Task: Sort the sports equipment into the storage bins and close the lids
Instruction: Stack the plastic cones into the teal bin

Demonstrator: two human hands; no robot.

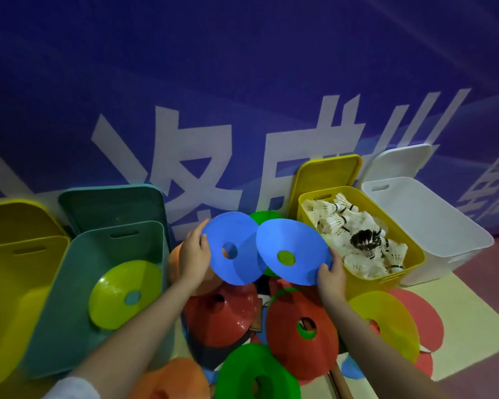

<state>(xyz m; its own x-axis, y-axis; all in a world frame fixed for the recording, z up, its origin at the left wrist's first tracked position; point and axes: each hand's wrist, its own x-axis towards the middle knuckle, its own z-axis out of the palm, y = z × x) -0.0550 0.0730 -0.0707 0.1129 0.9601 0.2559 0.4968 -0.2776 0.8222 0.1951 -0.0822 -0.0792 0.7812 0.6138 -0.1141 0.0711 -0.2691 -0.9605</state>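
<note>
Two blue discs are up in my hands, above the pile on the floor. My left hand (194, 256) grips the left blue disc (234, 249) by its rim, fingers curled round the edge; my right hand (330, 273) pinches the near edge of the right blue disc (293, 250), which overlaps the first. Below them lie red discs (301, 329), a green disc (257, 372), a yellow disc (385, 323) and orange ones (176, 378). To my left a teal bin (67, 283) holds a lime disc (124, 293), beside a yellow bin (15, 272). To my right a second yellow bin (415, 263) is full of shuttlecocks (355, 234), with a white bin (432, 226) past it. Lids (329, 171) lean on the blue wall (213, 67).
</note>
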